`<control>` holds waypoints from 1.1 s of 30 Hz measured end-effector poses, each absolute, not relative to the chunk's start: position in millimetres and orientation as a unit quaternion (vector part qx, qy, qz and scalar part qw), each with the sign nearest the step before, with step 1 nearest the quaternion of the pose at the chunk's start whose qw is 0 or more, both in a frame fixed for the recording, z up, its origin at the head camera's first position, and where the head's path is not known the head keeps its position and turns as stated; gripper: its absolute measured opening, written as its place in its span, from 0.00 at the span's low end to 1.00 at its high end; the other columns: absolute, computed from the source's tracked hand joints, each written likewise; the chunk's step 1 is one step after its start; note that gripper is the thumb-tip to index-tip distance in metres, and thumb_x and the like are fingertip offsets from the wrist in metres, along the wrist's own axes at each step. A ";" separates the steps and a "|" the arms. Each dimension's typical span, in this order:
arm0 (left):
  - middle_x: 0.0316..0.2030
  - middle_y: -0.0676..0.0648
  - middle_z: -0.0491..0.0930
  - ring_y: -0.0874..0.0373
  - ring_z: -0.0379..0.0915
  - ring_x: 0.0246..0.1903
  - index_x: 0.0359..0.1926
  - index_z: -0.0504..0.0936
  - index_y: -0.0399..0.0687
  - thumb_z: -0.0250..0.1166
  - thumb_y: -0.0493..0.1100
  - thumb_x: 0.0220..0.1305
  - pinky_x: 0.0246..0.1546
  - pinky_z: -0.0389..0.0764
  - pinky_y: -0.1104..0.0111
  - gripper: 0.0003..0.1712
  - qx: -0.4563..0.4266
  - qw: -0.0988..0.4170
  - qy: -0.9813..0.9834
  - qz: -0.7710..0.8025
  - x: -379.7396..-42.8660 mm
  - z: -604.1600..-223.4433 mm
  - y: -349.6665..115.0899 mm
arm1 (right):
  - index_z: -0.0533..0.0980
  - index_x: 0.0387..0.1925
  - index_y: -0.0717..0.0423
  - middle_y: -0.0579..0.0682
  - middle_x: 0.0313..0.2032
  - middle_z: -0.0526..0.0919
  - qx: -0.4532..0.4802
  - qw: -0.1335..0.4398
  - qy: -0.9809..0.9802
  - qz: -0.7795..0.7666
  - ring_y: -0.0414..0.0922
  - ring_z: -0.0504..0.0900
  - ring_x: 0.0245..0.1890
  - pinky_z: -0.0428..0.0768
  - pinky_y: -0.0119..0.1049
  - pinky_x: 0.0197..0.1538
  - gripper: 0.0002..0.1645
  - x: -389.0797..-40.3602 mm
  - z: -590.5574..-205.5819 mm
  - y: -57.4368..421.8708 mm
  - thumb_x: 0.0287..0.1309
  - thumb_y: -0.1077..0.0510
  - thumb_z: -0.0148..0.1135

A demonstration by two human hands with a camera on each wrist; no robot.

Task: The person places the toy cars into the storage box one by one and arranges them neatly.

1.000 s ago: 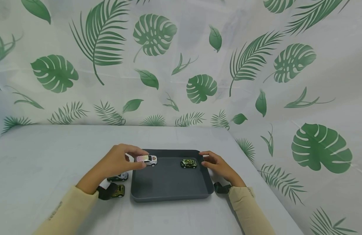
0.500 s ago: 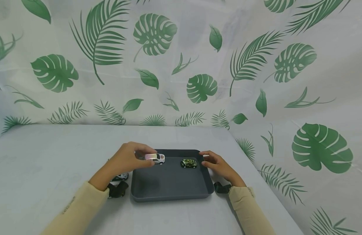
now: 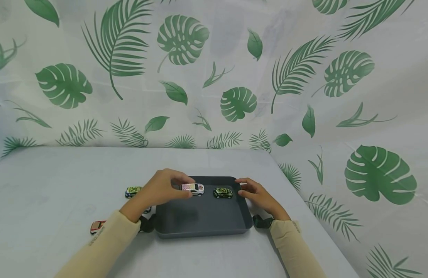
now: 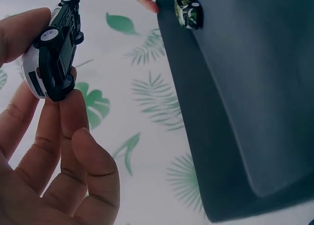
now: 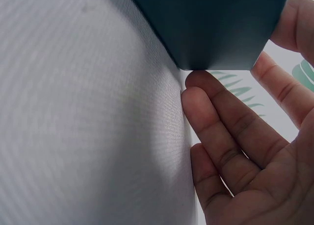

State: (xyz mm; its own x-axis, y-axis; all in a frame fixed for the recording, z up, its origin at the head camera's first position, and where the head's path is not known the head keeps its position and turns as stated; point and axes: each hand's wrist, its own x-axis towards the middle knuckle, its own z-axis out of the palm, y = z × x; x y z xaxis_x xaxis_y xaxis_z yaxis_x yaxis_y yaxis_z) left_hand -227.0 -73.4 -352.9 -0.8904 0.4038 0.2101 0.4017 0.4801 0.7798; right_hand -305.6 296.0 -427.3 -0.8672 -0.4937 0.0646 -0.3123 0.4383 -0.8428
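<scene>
My left hand (image 3: 162, 188) pinches a white toy car (image 3: 196, 189) with a pink-patterned back, above the left half of a dark grey tray (image 3: 203, 232). In the left wrist view, the car's black underside (image 4: 64, 53) and wheels show between thumb and fingers. A green camouflage toy car (image 3: 223, 193) stands on the tray floor near the right side. At the tray's far right corner, my right hand (image 3: 253, 193) holds the rim between thumb and fingers. From the right wrist view, its lower fingers (image 5: 203, 112) lie close to the white tabletop beside the tray wall (image 5: 216, 34).
Left of the tray, a green-and-yellow toy car (image 3: 132, 191) and a red toy car (image 3: 97, 227) stand on the white table (image 3: 61, 185). Another car (image 3: 148, 210) is mostly hidden behind my left wrist. A leaf-printed cloth (image 3: 214, 135) rises behind and to the right.
My left hand has carried the white car rightward over the tray, towards the camouflage car. The green-and-yellow and red cars have come into view behind that arm. My right hand stays put.
</scene>
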 end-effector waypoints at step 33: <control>0.46 0.55 0.85 0.55 0.80 0.49 0.49 0.88 0.57 0.77 0.49 0.55 0.52 0.78 0.52 0.18 0.227 0.011 0.868 0.442 -245.1 -367.5 -33.5 | 0.69 0.67 0.55 0.65 0.63 0.73 -0.229 0.096 0.848 -0.469 0.62 0.73 0.62 0.74 0.56 0.61 0.26 -305.5 -427.3 296.3 0.71 0.55 0.59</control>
